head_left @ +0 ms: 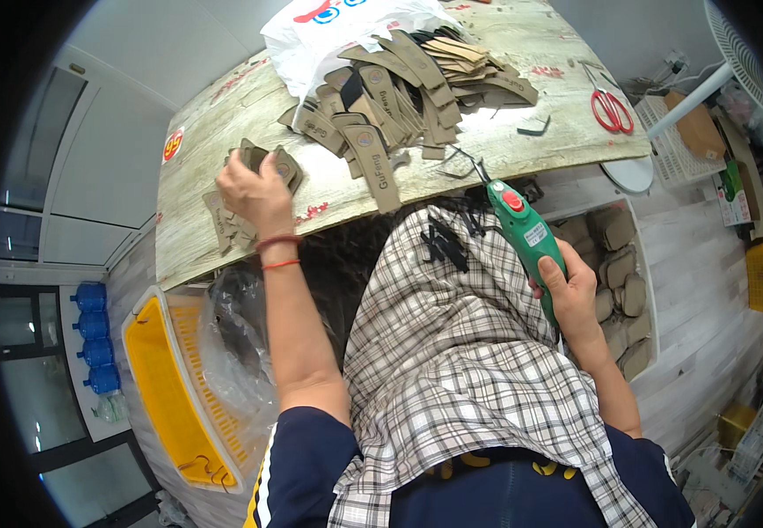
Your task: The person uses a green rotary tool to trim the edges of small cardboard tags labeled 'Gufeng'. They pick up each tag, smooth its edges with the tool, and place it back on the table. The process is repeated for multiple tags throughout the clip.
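My right hand [572, 286] is wrapped round a green electric hand tool [526, 227] with a red button and a thin forked metal tip. The tip is near the table's front edge, beside thin black strips [458, 164]. At the left of the table, my left hand [256, 192] has its fingers curled on a tan fabric piece [286, 169], partly hidden by the hand. Another tan piece [219, 220] lies below this hand. Between my hands, a large pile of tan strap pieces [371, 158] with dark lettering covers the table's middle, one strap overhanging the front edge.
A white plastic bag [311, 40] and red-handled scissors [612, 113] are on the worn table [214, 114]. Black scraps [445, 245] lie on my plaid apron [452, 352]. A yellow basket [166, 387] stands left; a crate of tan pieces [635, 295] stands right.
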The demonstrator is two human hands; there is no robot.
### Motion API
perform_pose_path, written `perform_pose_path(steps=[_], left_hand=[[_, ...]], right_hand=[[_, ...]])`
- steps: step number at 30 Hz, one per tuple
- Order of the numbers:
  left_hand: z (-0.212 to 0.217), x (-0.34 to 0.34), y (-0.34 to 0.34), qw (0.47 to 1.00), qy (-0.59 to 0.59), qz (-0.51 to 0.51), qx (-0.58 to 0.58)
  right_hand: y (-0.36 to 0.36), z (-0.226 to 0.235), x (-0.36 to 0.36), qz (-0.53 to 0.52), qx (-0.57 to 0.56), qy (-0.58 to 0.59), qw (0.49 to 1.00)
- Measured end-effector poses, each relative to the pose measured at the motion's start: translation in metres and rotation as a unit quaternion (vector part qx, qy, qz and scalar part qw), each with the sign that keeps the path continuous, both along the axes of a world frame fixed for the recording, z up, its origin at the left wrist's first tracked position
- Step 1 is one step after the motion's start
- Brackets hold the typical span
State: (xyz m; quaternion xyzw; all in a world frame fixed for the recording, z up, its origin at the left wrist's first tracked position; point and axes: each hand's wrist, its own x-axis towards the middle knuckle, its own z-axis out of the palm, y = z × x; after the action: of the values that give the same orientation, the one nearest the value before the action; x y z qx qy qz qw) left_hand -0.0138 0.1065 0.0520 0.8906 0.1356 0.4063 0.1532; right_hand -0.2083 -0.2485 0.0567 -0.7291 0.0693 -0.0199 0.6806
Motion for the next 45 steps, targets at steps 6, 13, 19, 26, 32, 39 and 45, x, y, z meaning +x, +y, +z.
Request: perform_pose_path(steps=[6, 13, 19, 26, 32, 39, 45], left_hand=[[-0.049, 0.02, -0.093, 0.972, 0.17, -0.079, -0.139], [-0.057, 0.031, -0.114, 0.964, 0.083, -0.088, -0.235], [-0.039, 0.01, -0.131, 0.739, -0.106, -0.273, -0.606], [-0.001, -0.035, -0.166, 0.499, -0.011, -0.307, -0.81], [-0.012, -0.046, -0.189, 0.476, 0.016, -0.327, -0.816], [-0.013, -0.058, -0.198, 0.441, 0.051, -0.336, -0.831], [-0.019, -0.064, -0.197, 0.442, 0.087, -0.363, -0.816]], right_hand=[[0.006, -0.008, 0.005, -0.006, -0.019, 0.021, 1.0], [0.008, -0.011, 0.007, -0.013, -0.012, 0.023, 1.0], [0.013, -0.011, 0.013, 0.007, -0.025, 0.005, 1.0], [0.015, -0.001, 0.014, -0.015, -0.031, -0.016, 0.999], [0.008, -0.001, 0.008, -0.022, -0.029, -0.014, 0.999], [0.003, -0.003, 0.004, -0.035, -0.023, 0.002, 0.999], [0.001, -0.001, 0.006, -0.04, -0.014, -0.009, 0.999]])
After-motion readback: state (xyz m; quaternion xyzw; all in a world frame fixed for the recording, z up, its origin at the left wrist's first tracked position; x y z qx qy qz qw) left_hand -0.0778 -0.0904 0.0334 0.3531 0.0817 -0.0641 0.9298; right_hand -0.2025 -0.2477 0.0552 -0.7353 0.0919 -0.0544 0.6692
